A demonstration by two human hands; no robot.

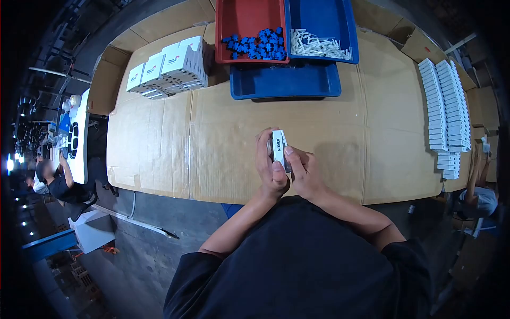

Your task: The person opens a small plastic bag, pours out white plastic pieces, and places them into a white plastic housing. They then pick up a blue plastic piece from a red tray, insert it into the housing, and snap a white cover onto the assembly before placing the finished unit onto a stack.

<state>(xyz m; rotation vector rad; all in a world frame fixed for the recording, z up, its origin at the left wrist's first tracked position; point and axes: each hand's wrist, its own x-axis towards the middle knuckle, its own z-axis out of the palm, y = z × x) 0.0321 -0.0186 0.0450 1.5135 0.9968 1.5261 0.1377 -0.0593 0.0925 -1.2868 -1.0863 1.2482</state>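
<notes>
A small white box-shaped item (pixel 279 146) with dark lettering on its narrow side is held upright over the near middle of the table. My left hand (pixel 270 170) wraps round it from the left, with the thumb on its lower end. From the right, my right hand (pixel 307 173) is closed against the item's side, thumb near its edge. The fingers behind it are partly hidden. Beyond both hands lies the front blue tray (pixel 284 97).
A red bin (pixel 226 29) holds blue plastic pieces; a blue bin (pixel 321 16) holds small white pieces. White boxes (pixel 170 64) are stacked at left, stacks of white items (pixel 446 106) at right. Cardboard covers the table (pixel 239 143). Other people (pixel 61 183) sit or stand on both sides.
</notes>
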